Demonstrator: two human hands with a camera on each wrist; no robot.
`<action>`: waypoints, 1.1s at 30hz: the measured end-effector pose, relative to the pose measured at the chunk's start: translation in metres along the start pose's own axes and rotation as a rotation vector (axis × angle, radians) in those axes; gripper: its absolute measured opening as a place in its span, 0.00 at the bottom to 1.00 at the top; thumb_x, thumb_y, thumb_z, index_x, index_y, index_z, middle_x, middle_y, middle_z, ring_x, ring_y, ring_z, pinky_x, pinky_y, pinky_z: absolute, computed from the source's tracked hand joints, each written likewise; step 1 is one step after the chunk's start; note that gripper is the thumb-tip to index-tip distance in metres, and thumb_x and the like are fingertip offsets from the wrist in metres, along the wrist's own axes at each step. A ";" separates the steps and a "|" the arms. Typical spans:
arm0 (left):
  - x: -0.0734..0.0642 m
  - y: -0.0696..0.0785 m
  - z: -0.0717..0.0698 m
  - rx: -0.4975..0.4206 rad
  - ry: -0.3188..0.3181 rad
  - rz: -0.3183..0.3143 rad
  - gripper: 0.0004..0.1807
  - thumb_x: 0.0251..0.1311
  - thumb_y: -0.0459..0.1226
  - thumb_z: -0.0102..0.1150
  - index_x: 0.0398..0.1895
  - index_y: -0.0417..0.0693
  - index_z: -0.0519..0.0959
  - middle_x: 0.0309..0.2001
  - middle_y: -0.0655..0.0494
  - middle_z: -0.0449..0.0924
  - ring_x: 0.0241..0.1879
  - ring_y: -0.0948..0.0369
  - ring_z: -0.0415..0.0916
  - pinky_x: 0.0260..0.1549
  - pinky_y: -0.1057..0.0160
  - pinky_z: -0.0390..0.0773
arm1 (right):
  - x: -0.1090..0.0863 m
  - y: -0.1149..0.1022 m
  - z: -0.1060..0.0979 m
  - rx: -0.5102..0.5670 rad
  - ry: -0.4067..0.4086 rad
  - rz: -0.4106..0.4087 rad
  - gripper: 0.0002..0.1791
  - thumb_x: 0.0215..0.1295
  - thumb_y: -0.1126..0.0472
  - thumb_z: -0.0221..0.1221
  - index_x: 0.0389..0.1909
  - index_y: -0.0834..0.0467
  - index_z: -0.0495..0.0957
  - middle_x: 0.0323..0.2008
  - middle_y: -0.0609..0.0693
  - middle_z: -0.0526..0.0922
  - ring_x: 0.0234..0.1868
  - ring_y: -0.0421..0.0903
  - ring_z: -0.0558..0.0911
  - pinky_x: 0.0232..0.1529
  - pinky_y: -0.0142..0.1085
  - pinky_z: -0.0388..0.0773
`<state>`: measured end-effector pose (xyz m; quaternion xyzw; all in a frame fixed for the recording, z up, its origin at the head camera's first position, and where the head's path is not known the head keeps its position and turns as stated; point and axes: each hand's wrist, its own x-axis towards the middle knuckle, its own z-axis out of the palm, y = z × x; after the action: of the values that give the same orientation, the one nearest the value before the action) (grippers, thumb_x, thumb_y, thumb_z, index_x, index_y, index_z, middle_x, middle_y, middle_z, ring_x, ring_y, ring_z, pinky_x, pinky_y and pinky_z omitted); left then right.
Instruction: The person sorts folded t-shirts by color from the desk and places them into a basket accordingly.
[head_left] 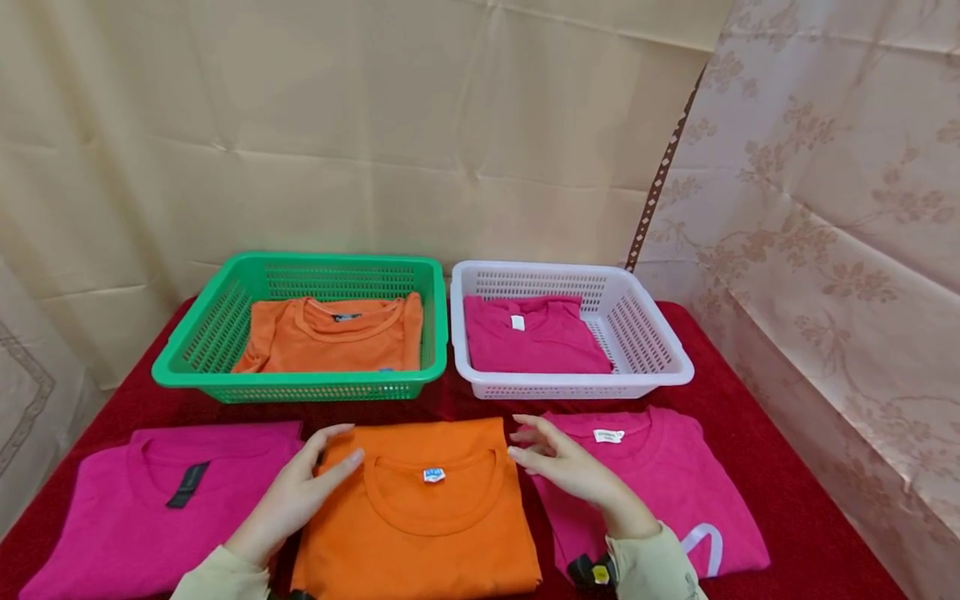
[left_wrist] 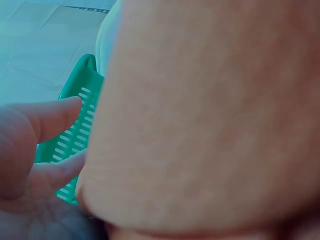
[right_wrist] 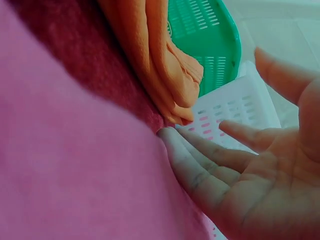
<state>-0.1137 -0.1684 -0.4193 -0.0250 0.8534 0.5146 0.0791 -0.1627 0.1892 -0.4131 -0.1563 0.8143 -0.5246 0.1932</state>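
A folded orange T-shirt (head_left: 435,542) lies at the front middle, its neckline facing up with a small blue-and-white label. At its upper left edge is my left hand (head_left: 300,487), fingers loosely extended and thumb apart. My right hand (head_left: 566,471) is by the upper right edge, fingers spread, partly over a folded pink T-shirt (head_left: 660,483). Neither hand grips anything. In the right wrist view, the right hand (right_wrist: 240,170) has its fingers near the orange shirt's folded edge (right_wrist: 175,75). A blurred surface covers most of the left wrist view, beside the left hand (left_wrist: 35,150).
A folded magenta T-shirt (head_left: 105,508) lies at the left. Behind stand a green basket (head_left: 300,381) holding an orange shirt (head_left: 345,342) and a white basket (head_left: 570,381) holding a pink shirt (head_left: 532,346). Red cloth (head_left: 795,517) covers the table; curtains (head_left: 337,125) hang behind.
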 end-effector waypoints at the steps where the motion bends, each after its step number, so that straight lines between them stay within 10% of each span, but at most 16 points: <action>1: 0.000 0.000 0.000 0.002 0.000 0.007 0.32 0.69 0.52 0.56 0.70 0.49 0.65 0.72 0.40 0.63 0.68 0.46 0.62 0.63 0.46 0.65 | 0.000 0.000 0.001 -0.011 -0.009 -0.003 0.37 0.71 0.54 0.58 0.73 0.65 0.55 0.64 0.69 0.70 0.60 0.59 0.75 0.56 0.43 0.78; 12: -0.001 0.003 -0.001 0.016 0.038 0.001 0.26 0.68 0.51 0.57 0.64 0.48 0.74 0.67 0.44 0.71 0.61 0.53 0.68 0.54 0.61 0.71 | 0.002 -0.001 0.001 0.023 -0.147 -0.003 0.38 0.72 0.54 0.57 0.74 0.65 0.51 0.61 0.69 0.70 0.52 0.53 0.81 0.56 0.46 0.80; 25: -0.005 0.004 0.002 0.146 -0.007 0.048 0.28 0.68 0.50 0.57 0.65 0.44 0.71 0.65 0.39 0.72 0.63 0.46 0.70 0.61 0.46 0.68 | -0.002 -0.001 0.006 0.021 -0.260 0.022 0.32 0.72 0.52 0.58 0.72 0.58 0.62 0.61 0.61 0.72 0.54 0.49 0.76 0.51 0.34 0.79; 33: -0.005 0.003 0.006 0.000 -0.102 -0.018 0.24 0.67 0.51 0.59 0.61 0.50 0.75 0.63 0.47 0.74 0.60 0.54 0.70 0.54 0.58 0.71 | -0.002 0.000 0.005 -0.044 -0.347 -0.067 0.31 0.71 0.54 0.59 0.72 0.54 0.65 0.68 0.58 0.70 0.62 0.45 0.72 0.57 0.27 0.73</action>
<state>-0.1083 -0.1621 -0.4179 -0.0065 0.8481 0.5144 0.1270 -0.1586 0.1860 -0.4147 -0.2757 0.7742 -0.4781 0.3097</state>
